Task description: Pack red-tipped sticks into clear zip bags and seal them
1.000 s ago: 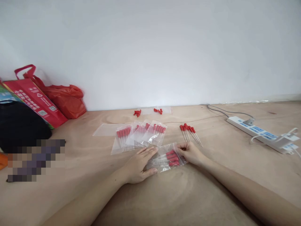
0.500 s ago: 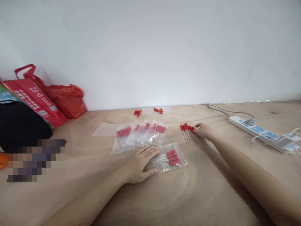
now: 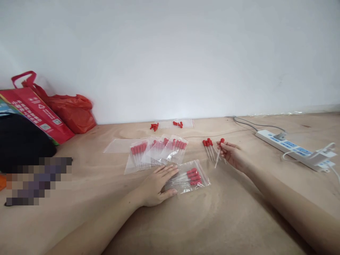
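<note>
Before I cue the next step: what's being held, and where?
The right hand holds a dropper near its red bulb end.

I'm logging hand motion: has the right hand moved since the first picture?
Yes: against the power strip, the right hand has moved rightward and farther from the wearer, off the clear bag under the left hand, now pinching a red-topped dropper.

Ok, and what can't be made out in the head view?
- Head view: bagged droppers, thin ends obscured by the left hand.
- Head view: loose droppers, exact count, some behind the right hand.
- Head view: black bag, full shape, cut by left edge.
- Head view: dark item, pixelated.
</note>
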`<state>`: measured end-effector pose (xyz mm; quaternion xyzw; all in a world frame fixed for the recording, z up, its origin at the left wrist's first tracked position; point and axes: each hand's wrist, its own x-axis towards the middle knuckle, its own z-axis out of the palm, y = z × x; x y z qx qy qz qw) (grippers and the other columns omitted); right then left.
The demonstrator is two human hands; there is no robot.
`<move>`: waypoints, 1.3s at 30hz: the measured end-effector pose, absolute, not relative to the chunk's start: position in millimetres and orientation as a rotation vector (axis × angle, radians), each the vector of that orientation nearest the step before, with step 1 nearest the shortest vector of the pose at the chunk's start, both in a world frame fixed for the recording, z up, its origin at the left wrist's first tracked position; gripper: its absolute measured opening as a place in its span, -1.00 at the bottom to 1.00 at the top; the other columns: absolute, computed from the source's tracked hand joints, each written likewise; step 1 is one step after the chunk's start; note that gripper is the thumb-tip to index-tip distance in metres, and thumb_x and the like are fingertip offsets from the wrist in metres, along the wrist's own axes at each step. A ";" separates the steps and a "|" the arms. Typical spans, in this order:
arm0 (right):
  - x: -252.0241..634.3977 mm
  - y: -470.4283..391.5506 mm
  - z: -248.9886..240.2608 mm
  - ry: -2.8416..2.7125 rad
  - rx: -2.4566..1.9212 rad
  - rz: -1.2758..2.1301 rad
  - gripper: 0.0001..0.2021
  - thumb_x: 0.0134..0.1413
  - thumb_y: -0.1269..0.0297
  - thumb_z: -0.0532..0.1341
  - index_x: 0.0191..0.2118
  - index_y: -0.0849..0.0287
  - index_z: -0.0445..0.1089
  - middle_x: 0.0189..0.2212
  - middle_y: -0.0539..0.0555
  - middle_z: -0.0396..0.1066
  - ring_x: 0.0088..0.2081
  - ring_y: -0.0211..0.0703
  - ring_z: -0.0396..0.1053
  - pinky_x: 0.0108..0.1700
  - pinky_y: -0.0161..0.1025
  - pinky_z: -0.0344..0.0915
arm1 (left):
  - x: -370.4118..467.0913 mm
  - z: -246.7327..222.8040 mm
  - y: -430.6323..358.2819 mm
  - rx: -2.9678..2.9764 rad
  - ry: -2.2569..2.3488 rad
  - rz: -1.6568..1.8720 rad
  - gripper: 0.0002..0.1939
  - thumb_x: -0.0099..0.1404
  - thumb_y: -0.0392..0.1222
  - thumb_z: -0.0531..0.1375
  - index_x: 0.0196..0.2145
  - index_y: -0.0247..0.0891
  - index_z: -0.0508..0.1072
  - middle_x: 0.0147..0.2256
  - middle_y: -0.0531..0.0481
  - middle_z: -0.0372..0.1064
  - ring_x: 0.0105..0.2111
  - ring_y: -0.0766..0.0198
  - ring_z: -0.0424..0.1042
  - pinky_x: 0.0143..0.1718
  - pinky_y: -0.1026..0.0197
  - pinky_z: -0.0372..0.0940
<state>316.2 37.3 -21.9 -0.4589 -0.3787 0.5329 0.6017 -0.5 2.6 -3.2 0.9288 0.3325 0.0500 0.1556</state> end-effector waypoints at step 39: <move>246.8 -2.3 -47.8 -1.420 -1.372 1.109 -0.73 -0.21 0.08 0.23 -0.48 0.20 0.29 -0.59 0.00 0.36 -0.57 -0.26 0.29 -0.56 -0.33 0.21 | 1.7 0.8 0.4 2.661 0.973 0.151 -0.41 0.23 0.03 0.00 0.16 -0.17 -0.05 0.17 -0.03 -0.11 0.17 0.14 -0.12 0.15 0.01 -0.13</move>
